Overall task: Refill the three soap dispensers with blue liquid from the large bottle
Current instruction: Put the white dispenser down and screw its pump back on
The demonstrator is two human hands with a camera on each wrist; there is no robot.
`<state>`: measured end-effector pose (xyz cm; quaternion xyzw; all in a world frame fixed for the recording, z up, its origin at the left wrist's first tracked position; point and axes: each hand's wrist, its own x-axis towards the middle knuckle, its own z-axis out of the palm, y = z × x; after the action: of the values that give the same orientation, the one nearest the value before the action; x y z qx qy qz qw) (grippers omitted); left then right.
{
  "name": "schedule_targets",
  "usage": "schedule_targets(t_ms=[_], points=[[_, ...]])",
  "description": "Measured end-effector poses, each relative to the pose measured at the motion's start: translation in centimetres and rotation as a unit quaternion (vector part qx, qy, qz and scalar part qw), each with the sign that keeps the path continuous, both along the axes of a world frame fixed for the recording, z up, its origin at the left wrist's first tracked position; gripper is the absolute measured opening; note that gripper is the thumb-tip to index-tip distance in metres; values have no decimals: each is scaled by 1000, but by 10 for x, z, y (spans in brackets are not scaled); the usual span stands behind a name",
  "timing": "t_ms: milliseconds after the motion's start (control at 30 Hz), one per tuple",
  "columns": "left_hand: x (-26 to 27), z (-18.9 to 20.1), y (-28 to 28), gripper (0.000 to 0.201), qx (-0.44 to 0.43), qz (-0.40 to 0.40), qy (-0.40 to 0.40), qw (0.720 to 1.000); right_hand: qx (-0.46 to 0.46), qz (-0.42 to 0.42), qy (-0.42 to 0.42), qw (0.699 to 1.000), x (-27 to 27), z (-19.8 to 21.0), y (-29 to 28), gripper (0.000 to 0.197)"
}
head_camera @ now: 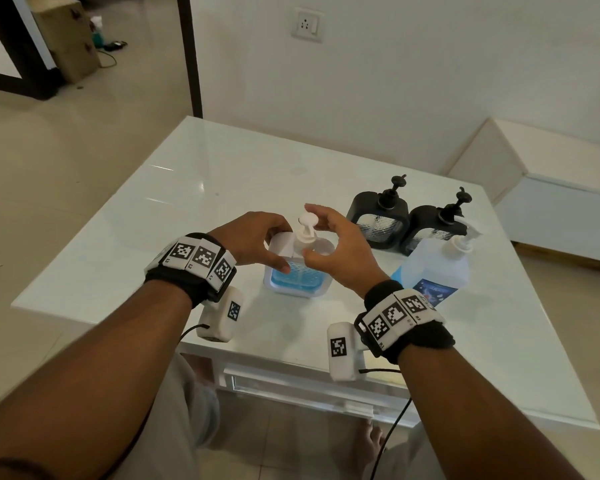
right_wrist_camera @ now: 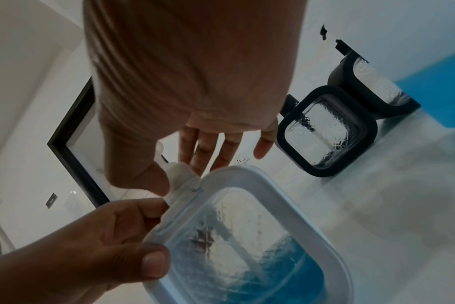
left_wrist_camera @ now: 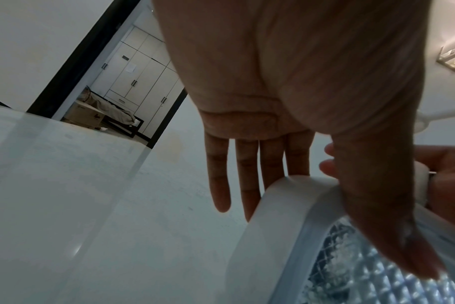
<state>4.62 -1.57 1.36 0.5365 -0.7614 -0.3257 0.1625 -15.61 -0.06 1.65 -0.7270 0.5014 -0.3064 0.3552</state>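
A white-framed soap dispenser (head_camera: pixel 297 275) stands on the table near me, blue liquid filling its lower part (right_wrist_camera: pixel 286 267). My left hand (head_camera: pixel 281 247) grips its body, the thumb on the clear front (left_wrist_camera: pixel 390 236) and the fingers over the top and back. My right hand (head_camera: pixel 321 233) hovers around the white pump (head_camera: pixel 307 221). Its thumb touches the pump's collar (right_wrist_camera: pixel 181 179) and its fingers are spread straight behind. Two black dispensers (head_camera: pixel 378 216) (head_camera: pixel 433 226) stand behind to the right and look clear inside. The large bottle (head_camera: pixel 433 268) stands at the right with a little blue liquid at its base.
The white glossy table (head_camera: pixel 205 188) reaches left and back to the wall. A low white cabinet (head_camera: pixel 551 209) stands beyond the table's right edge. The large bottle's pump (head_camera: pixel 465 233) rises just in front of the nearer black dispenser.
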Motion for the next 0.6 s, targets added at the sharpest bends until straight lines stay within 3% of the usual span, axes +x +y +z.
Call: schedule_targets(t_ms=[267, 400, 500, 600], points=[[0, 2, 1, 49, 0, 0, 2, 1000, -28, -46, -4, 999, 3, -1, 4, 48], [-1, 2, 2, 50, -5, -1, -1, 1000, -33, -82, 13, 996, 7, -5, 3, 53], [0, 2, 2, 48, -6, -3, -7, 1000, -35, -71, 9, 997, 7, -5, 2, 48], [-1, 3, 2, 46, -5, -4, -7, 1000, -32, -22, 14, 999, 2, -3, 3, 59]])
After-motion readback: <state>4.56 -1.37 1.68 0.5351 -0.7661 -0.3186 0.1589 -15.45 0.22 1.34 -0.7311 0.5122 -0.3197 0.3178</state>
